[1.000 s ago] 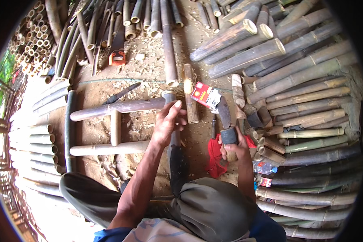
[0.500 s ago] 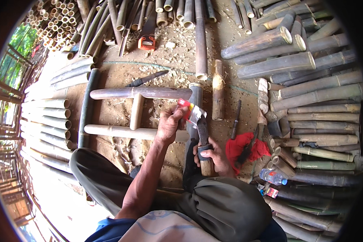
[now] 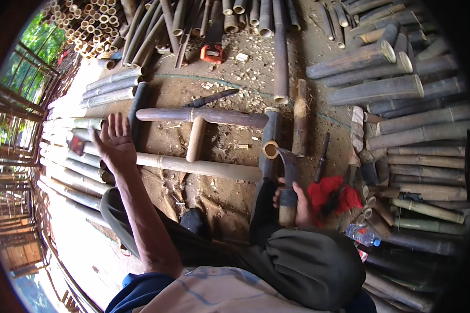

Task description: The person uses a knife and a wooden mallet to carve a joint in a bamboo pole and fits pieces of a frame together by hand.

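**Left hand (image 3: 118, 145) spread wide, right hand (image 3: 303, 204) closed around a curved knife (image 3: 288, 166)**

The two hands are well apart from each other. The left hand is raised at the left side, its palm turned up and its fingers stretched; it grips nothing. Just beyond its fingertips, more to the left, is a small red packet (image 3: 77, 145). It is blurred and seen against the row of bamboo poles (image 3: 70, 166), so I cannot tell if it is in the air or lies on them.

The right hand is clamped on the wooden handle of the curved knife, in front of the person's right knee (image 3: 310, 263). The blade points upward, and its tip is just beside a pale round cut end (image 3: 270, 149); whether they touch, I cannot tell.

Between the hands there is a bamboo frame (image 3: 203, 116) on the ground: two long poles with one short crosspiece between them. A red cloth (image 3: 319, 190) lies near the right hand, to its right. Farther away, a saw (image 3: 212, 53) with orange handle rests among wood shavings (image 3: 253, 73).
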